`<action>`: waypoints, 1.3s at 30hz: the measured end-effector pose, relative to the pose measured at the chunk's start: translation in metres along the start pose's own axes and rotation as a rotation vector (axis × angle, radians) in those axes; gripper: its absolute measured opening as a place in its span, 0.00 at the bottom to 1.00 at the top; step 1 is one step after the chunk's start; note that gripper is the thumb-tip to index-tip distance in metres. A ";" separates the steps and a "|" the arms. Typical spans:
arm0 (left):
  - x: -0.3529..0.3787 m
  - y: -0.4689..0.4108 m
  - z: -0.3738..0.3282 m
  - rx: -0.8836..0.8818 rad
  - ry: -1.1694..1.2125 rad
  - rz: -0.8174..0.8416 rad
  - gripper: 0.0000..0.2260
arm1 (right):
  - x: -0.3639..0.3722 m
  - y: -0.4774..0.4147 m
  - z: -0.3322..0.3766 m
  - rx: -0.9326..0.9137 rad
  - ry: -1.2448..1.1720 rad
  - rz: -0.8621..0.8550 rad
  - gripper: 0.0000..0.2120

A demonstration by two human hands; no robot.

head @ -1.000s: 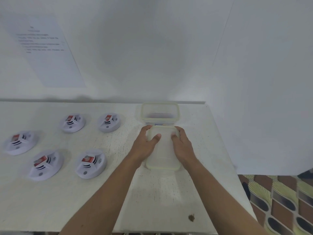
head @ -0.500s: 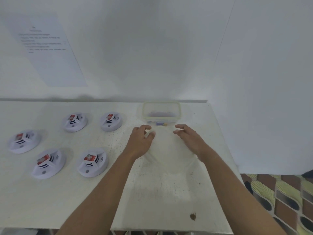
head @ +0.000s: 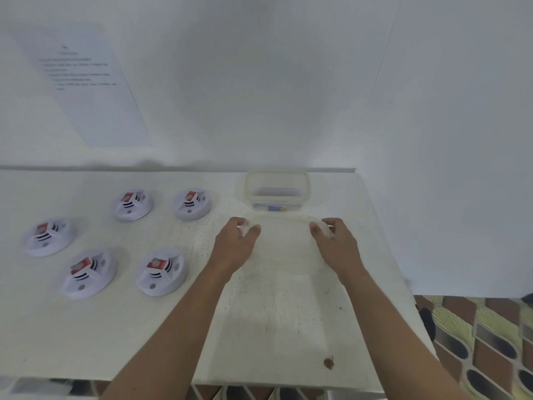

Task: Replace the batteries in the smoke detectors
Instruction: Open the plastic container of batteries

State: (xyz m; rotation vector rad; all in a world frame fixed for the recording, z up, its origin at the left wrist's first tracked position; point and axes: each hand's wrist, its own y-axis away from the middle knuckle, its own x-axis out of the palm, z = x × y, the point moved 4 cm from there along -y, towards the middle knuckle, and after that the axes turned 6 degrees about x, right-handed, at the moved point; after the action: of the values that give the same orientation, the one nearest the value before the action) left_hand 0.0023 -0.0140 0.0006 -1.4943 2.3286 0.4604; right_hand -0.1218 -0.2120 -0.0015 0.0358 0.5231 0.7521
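As seen from the head camera, five white smoke detectors lay on the left half of the white table point(head: 86, 336), each with a red-labelled battery seated in its open back. I read them from the left: the far-left detector point(head: 47, 237), the near-left detector point(head: 89, 272), the rear detector point(head: 132, 204), the near-centre detector point(head: 162, 271) and the rear-centre detector point(head: 192, 204), all apart from one another. My left hand point(head: 235, 245) came next, fingers curled about the left edge of a translucent lid point(head: 284, 241); the blur left the grip itself uncertain. My right hand point(head: 340, 245) held the opposite edge likewise, thumb and fingers partly closed. Behind the lid stood an open clear plastic container point(head: 277, 189), with small items inside that I could not identify, perhaps spare batteries. I judged each detector light, rigid and smooth-shelled, best steadied by its round rim with one hand while the other pinched the battery by its long sides; the contact clips looked like the fragile part.
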 end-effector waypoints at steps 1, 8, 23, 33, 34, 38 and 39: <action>0.001 0.000 -0.001 -0.002 0.017 -0.016 0.12 | -0.001 -0.002 0.002 -0.006 0.014 -0.007 0.20; 0.003 0.002 -0.004 -0.010 0.090 -0.098 0.12 | -0.003 -0.015 0.016 -0.027 -0.046 0.022 0.21; -0.002 0.005 -0.013 -0.005 -0.060 -0.242 0.17 | -0.020 -0.018 0.006 -0.004 -0.038 0.147 0.11; -0.025 0.043 -0.044 0.161 -0.080 -0.518 0.15 | -0.041 0.011 0.031 -0.181 -0.186 0.148 0.07; -0.028 0.047 -0.042 0.206 -0.098 -0.535 0.15 | -0.042 0.016 0.031 -0.206 -0.194 0.144 0.08; -0.042 0.070 -0.030 0.312 -0.113 -0.550 0.11 | -0.044 0.040 0.023 -0.300 -0.184 0.129 0.05; -0.044 0.075 -0.025 0.323 -0.088 -0.536 0.10 | -0.044 0.046 0.019 -0.316 -0.193 0.120 0.05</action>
State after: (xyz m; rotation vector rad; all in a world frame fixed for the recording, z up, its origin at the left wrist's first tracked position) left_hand -0.0515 0.0399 0.0488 -1.7907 1.7286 0.0062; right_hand -0.1695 -0.2042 0.0440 -0.1540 0.2158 0.9313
